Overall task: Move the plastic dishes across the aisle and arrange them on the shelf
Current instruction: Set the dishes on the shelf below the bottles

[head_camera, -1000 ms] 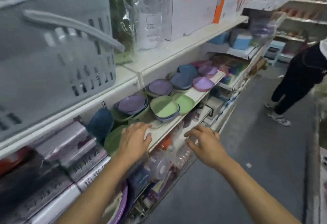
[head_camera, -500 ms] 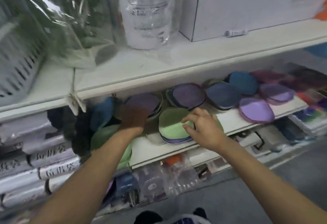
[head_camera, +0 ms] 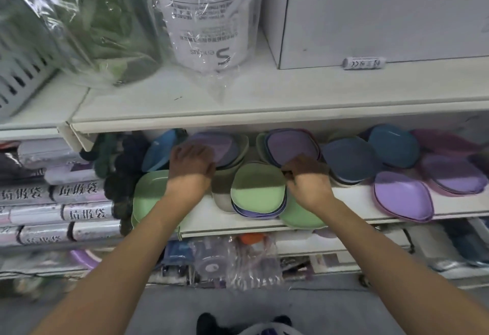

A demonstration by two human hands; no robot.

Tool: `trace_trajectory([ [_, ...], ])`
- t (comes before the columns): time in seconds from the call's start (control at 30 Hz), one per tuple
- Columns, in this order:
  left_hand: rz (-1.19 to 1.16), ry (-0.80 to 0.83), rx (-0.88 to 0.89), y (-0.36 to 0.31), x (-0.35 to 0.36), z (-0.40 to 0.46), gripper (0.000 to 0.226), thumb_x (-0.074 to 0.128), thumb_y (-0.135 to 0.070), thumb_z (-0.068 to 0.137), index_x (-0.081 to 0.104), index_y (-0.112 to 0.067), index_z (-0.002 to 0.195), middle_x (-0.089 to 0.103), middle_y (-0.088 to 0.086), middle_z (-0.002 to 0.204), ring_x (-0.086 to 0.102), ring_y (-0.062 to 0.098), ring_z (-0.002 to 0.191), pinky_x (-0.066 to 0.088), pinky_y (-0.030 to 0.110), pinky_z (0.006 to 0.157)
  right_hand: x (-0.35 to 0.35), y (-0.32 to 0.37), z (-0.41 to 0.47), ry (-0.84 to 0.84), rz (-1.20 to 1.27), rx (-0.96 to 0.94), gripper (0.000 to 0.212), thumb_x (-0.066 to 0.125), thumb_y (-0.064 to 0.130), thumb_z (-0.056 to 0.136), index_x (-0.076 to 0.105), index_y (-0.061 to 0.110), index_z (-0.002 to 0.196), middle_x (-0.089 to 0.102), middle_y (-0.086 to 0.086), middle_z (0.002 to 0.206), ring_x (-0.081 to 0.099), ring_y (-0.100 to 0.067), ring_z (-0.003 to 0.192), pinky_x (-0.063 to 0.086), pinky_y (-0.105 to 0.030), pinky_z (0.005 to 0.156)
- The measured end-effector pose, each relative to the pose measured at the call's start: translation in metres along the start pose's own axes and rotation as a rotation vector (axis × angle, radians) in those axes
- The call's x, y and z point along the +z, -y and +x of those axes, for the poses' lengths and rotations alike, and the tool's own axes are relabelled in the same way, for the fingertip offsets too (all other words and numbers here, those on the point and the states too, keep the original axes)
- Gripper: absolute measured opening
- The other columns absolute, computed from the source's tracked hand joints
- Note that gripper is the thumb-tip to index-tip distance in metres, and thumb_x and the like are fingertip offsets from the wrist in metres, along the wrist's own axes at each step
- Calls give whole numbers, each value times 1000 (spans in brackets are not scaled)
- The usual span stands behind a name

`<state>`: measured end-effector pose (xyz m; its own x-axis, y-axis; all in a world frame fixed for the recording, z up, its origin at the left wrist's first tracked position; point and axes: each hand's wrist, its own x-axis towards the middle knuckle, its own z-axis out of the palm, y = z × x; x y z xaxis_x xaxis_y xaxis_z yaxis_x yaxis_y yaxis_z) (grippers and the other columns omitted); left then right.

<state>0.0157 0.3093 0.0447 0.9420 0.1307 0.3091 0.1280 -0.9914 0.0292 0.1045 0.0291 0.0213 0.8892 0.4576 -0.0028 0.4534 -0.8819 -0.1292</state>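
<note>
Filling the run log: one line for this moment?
left hand: on purple dish stack | right hand: at green dish stack | grip: unclear

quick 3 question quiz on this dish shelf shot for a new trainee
1. True or false: the left hand rests on a purple-topped stack.
2. What colour is the top dish of the stack between the two hands?
3. The right hand is at: A) the white box B) the right edge of that stack C) the grey basket

Key: 1 true; 2 green; 3 B
</note>
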Motion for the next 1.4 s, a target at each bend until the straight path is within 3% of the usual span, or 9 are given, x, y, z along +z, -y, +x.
trace_trajectory([
  [0.3,29,32,-25,-24,-14,-32,12,62,-18,76,63,-19,88,64,-2,93,57,26,99,38,44,95,26,-11,40,189,-196,-25,34,45,26,100,57,26,132,50,-7,133,43,-31,131,29,-53,106],
  [0.53,15,28,-12,-41,-10,-25,19,63,-20,77,66,-19,95,67,-1,99,58,26,101,38,43,92,22,-14,47,-5,-199,9,22,57,20,94,67,18,114,59,-7,125,50,-32,122,35,-44,98],
  [0.67,-8,22,3,-50,-14,-25,26,57,-20,78,68,-15,101,68,2,102,60,29,104,40,46,95,8,-23,41,-193,-118,-61,19,80,8,70,67,9,85,64,-16,95,61,-38,93,39,-44,81],
  [0.77,4,12,-1,-51,-18,-31,25,62,-16,79,69,-13,103,69,4,108,61,31,107,43,49,98,3,-19,29,-288,-67,-215,18,66,21,80,57,15,94,60,-13,96,57,-37,93,35,-46,87],
  [0.87,25,-16,-5,-43,-20,-48,21,71,-11,76,69,-14,97,70,4,113,63,32,106,44,53,96,-6,-3,11,-153,-26,-252,26,47,38,96,57,22,113,60,-5,112,54,-33,105,40,-44,90],
  [1.0,58,-51,-4,-14,-37,-80,11,59,-14,80,62,-16,91,68,6,100,61,33,90,42,46,80,-26,51,-4,-212,-54,-409,20,66,27,85,66,15,100,61,-11,110,56,-39,100,45,-45,86],
  [1.1,27,-132,-7,25,-60,-113,13,58,-18,86,65,-13,97,67,6,117,62,32,110,46,46,82,-34,109,-19,-239,97,-424,15,60,29,91,60,27,106,66,-10,103,62,-43,91,54,-50,77],
  [1.27,43,-283,-122,115,-118,-207,7,64,-17,86,69,-13,87,69,6,124,62,32,118,46,48,89,-42,250,-57,-546,218,-771,9,74,20,85,70,23,93,62,1,105,56,-31,94,41,-46,80],
  [1.4,139,-298,-266,214,-171,-327,10,63,-21,89,70,-15,85,68,5,127,59,34,122,44,53,94,-28,404,-98,-528,297,-973,16,79,20,80,72,25,94,61,1,106,57,-33,96,40,-47,87],
])
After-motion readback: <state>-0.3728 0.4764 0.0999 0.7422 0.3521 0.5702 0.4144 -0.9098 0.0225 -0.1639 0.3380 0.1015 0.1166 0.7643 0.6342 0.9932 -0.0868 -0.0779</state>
